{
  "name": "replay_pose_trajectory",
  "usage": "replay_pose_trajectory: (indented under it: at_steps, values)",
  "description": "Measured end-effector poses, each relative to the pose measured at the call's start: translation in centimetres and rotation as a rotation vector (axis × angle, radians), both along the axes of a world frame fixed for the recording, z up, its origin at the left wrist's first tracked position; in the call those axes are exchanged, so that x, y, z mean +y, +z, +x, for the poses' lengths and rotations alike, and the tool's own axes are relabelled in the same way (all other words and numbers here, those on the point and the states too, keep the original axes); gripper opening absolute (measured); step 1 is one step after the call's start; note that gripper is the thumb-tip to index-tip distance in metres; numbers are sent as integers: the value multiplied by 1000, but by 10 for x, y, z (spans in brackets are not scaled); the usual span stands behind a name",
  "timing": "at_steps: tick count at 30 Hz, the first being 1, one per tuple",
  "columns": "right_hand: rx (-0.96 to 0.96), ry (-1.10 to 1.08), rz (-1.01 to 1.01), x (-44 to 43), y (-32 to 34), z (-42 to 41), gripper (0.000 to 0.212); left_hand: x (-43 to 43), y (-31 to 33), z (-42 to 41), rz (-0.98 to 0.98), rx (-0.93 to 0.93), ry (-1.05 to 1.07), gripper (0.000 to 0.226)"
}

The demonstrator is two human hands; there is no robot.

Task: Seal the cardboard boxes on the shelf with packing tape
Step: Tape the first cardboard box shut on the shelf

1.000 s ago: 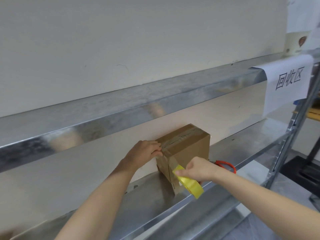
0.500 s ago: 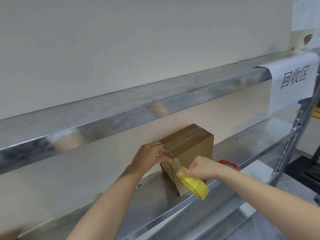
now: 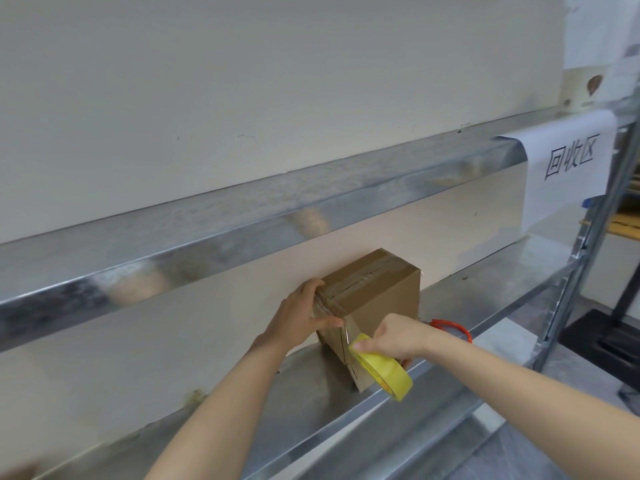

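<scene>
box location: small cardboard box [image 3: 374, 296] sits on the metal shelf [image 3: 311, 403], back against the far wall, roughly mid-scene; a taped seam already runs along its top
left hand: left hand [image 3: 304, 313] clamped round the box's near-left top corner; fingers over the top edge, thumb on the near end face, pinning tape down
right hand: right hand [image 3: 394, 336] gripped tight on the yellow tape roll [image 3: 384, 372], just near-right of the box's lower corner; roll tilted, partly off the shelf's near edge
tape: clear tape strip [image 3: 349, 332] runs from the pinned corner down the end face to the roll; looks taut
box handling: likely light and fairly stiff; would slide on the smooth metal if pulled, so brace it at a corner or flat on top; corners probably crush if squeezed hard
tape handling: thin, sticky, prone to wrinkling or folding on itself; hold the roll by its rim and keep tension
nearby: red loop [image 3: 450, 325] behind the right wrist, possibly a scissor handle, cannot tell; paper sign [image 3: 571, 168] hangs far right
</scene>
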State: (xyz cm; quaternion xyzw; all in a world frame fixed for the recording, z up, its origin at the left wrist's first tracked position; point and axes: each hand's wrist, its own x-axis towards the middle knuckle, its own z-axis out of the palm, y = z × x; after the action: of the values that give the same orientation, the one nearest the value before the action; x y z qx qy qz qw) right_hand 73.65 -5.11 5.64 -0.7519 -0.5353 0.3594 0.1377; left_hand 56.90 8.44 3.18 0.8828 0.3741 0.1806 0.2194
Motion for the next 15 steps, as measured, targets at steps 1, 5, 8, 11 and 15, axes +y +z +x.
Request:
replay_pose_trajectory:
  at_steps: [1,5,8,11,15]
  values:
    - [-1,-2,-2,0,-1,0,51,-1,1,1,-41,11,2,97]
    - [-5,-12,0,0,-2,0,52,-8,1,4,-136,-8,36,115]
    - [-23,-24,21,-1,-4,-2,55,-13,-1,5,-158,12,39,103]
    - [-19,-44,36,-1,-9,-4,54,-25,-8,11,-176,27,21,97]
    - [-1,-79,38,-2,-12,-3,53,-38,-19,15,-194,-24,33,86]
